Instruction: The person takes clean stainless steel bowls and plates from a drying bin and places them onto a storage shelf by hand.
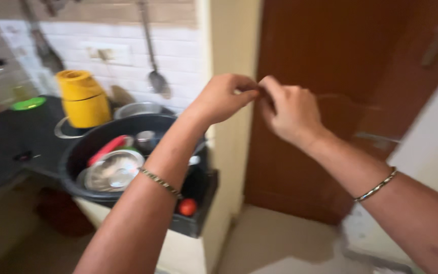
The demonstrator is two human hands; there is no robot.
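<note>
Both my arms reach forward in front of a brown wooden door (330, 45). My left hand (222, 97) and my right hand (290, 111) meet at their fingertips, pinching together at one spot. Something very small may be held between the fingers, but motion blur hides it. Each wrist wears a thin metal bangle. Below my left forearm lies a black tub (79, 152) holding steel plates and utensils.
A dark counter (6, 137) at left carries a yellow container (82, 99), a steel pan (139, 108) and a green lid (28, 103). Ladles hang on the white tiled wall (178, 50). A small red object (187, 207) sits by the tub. A cream pillar (229, 40) stands between counter and door.
</note>
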